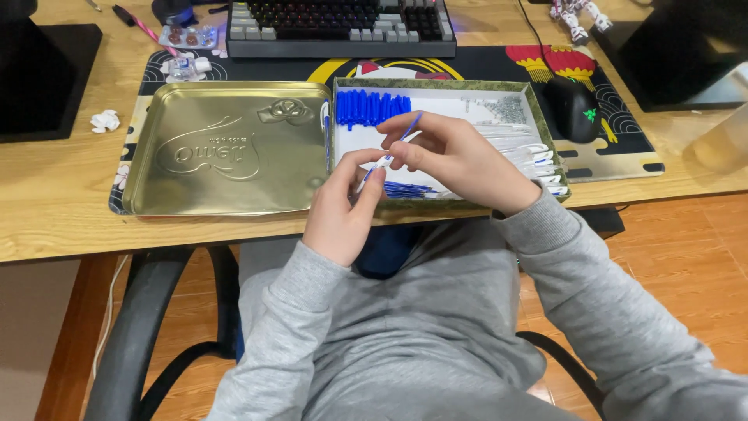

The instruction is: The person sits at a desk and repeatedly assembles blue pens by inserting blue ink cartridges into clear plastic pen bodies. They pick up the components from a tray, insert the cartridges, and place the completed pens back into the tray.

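Observation:
Both hands meet over the near edge of an open tin box [545, 132] on the desk. My left hand [343, 206] pinches the lower end of a thin blue and white pen part [389, 156]. My right hand [456, 156] grips its upper end, with a blue refill tip sticking up between the fingers. Inside the box lie a row of blue pen pieces [370, 107] at the far left, white pen barrels [538, 160] at the right, small metal springs [502, 109] at the far right, and more blue pieces [409, 189] near my hands.
The gold tin lid [226, 148] lies upturned left of the box. A keyboard [339, 27] sits behind, a black mouse [573, 107] to the right, monitor bases at both sides. A crumpled paper scrap [105, 121] lies on the wooden desk.

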